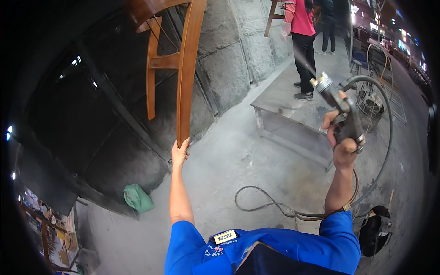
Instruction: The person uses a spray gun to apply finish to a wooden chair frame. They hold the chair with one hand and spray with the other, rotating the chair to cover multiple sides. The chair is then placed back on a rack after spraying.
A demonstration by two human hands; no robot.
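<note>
**Smooth brown wooden chair [184,73] in the left hand [180,154], metal spray gun [349,120] in the right hand [344,155]**

Nearest lay the soft, creased cloth of a blue shirt [286,245], with a small rectangular badge [225,237] on its chest. The right hand was wrapped firmly round the grip of the gun, a stubby, hard-edged body with a rounded, silvery head; how far the trigger was pulled could not be told. A faint, pale streak fanned from the nozzle. A smooth, dark hose [390,123] bowed out from the gun in a wide arc to the right.

The left hand, at the end of a straightened arm, was closed around the lower end of one long, slightly curved leg of the chair, thumb against the wood. The chair stood out ahead and to the left, its finish glossy and evenly grained, a short crossbar joining two legs, its top cut off by the upper edge.

Beyond, a crumpled green bag [138,199] sat on the dusty grey floor [224,178], beside smooth, dark panels [91,114]. Farther off were a flat-topped, worn bench [286,98], a rough, blocky grey wall [224,64], and a person in a pink top [303,20].
</note>
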